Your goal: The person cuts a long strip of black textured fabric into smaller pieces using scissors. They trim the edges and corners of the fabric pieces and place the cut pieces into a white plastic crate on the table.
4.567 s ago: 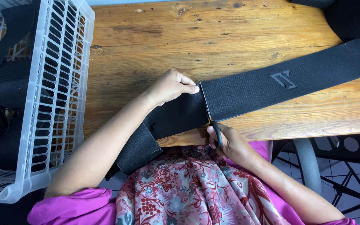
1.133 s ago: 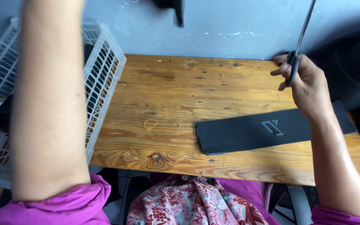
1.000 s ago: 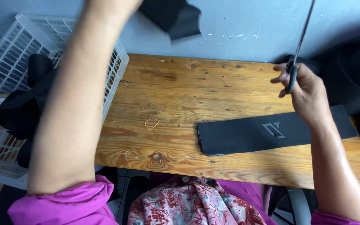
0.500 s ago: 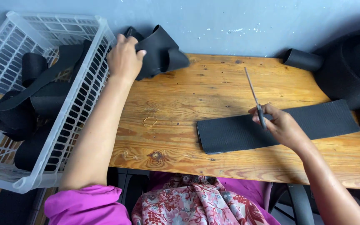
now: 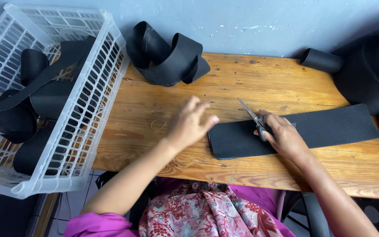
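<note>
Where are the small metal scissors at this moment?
In the head view, the small metal scissors are in the right hand, right of centre on the wooden table, blades pointing away over the flat black elastic band.

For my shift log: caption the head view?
Right hand holds scissors on black elastic band; left hand reaches.

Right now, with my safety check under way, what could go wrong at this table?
The scissors in the right hand point toward the left hand reaching for the black band's cut end; fingers could get nicked. The coiled band piece sits on the table's back corner and might slide off. A small rubber band could snag under the strip.
</note>
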